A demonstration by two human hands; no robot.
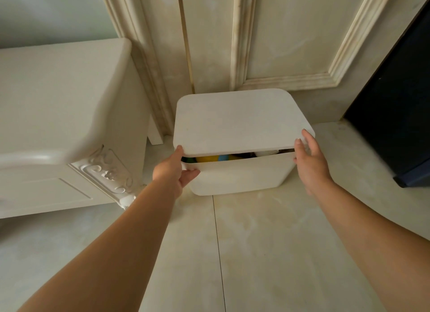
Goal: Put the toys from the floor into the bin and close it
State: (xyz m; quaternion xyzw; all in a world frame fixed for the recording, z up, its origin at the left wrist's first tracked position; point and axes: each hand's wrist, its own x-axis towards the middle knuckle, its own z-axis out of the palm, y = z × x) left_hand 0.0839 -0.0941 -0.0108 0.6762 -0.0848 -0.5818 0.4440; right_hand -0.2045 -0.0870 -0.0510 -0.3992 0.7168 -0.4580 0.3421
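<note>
- Left hand [173,169] grips the lid's [237,121] near-left corner, right hand [310,159] the near-right edge; the front's still propped up over the bin [239,176].
- Toys [209,158] peek through the gap; one poking up could probably stop the lid seating.
- Bin sits on pale tiled floor [267,253], against a panelled wall [290,32], beside a white cabinet [58,102].

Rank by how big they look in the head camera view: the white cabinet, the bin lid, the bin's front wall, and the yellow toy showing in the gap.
1. White cabinet, though it sits nearer the camera.
2. Bin lid.
3. Bin's front wall.
4. Yellow toy, mostly hidden.
</note>
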